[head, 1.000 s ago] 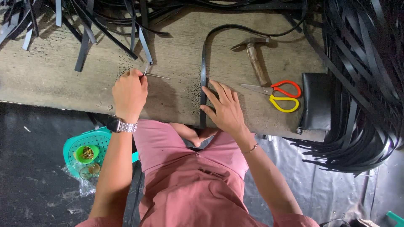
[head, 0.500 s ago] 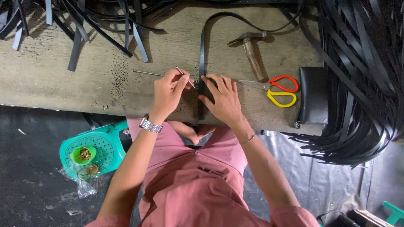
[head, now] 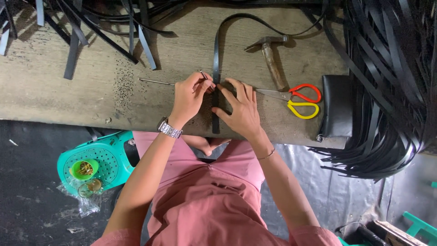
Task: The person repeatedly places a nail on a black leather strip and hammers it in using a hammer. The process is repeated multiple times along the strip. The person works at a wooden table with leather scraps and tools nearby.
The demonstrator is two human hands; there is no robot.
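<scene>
A black strap [head: 215, 54] lies lengthwise across a worn wooden board [head: 68, 100] and loops away at the top. My right hand [head: 241, 109] presses flat on the strap near its lower end, fingers spread. My left hand [head: 189, 95], with a metal watch on the wrist, pinches a small metal nail or punch [head: 203, 74] right beside the strap, its fingertips touching it. A thin metal rod [head: 157, 82] lies on the board just left of my left hand.
A hammer [head: 269, 57] and scissors with red and yellow handles [head: 298, 98] lie right of my hands. A black pouch [head: 337, 107] and a large bundle of black straps [head: 391, 91] fill the right. More straps [head: 100, 27] lie top left. A teal stool with small cups [head: 91, 166] stands below left.
My left hand came in from the left side of the board to the strap, carrying the small metal piece. My right hand stayed pressed on the strap.
</scene>
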